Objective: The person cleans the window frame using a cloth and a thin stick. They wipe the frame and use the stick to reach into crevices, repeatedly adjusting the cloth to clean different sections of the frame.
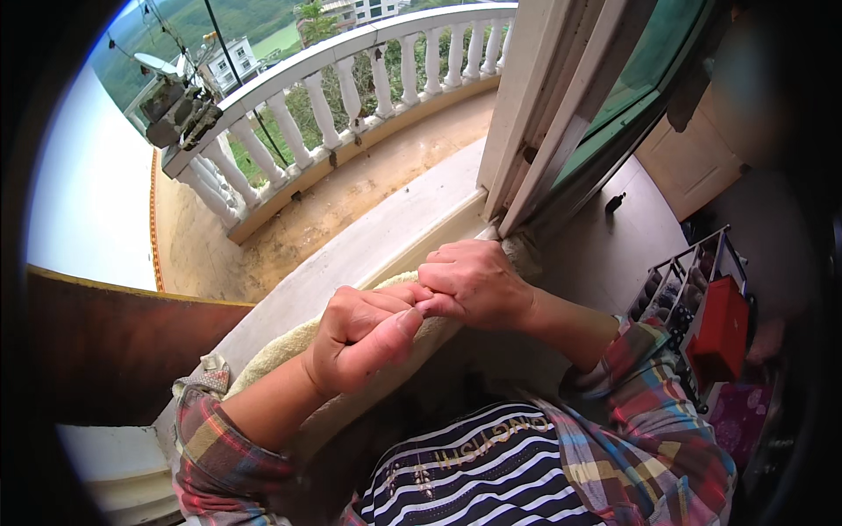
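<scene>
My left hand [368, 338] and my right hand [470, 286] meet in front of me with fingers curled in and fingertips touching. The left thumb points up towards the right hand. No object shows clearly between the fingers; whether something thin is pinched there is hidden. Right behind and below the hands, a cream terry towel [279, 352] lies draped over a pale window sill [316, 273]. Whether the fingers hold the towel cannot be made out. A small piece of patterned cloth [209, 375] rests on the sill beside my left sleeve.
Beyond the sill runs a balcony with a tiled floor [348, 191] and a white balustrade [316, 118]. The sliding window frame [526, 125] rises close to my right hand. A shoe rack [684, 276] with a red box [720, 329] stands at right. Dark brown board [131, 342] lies left.
</scene>
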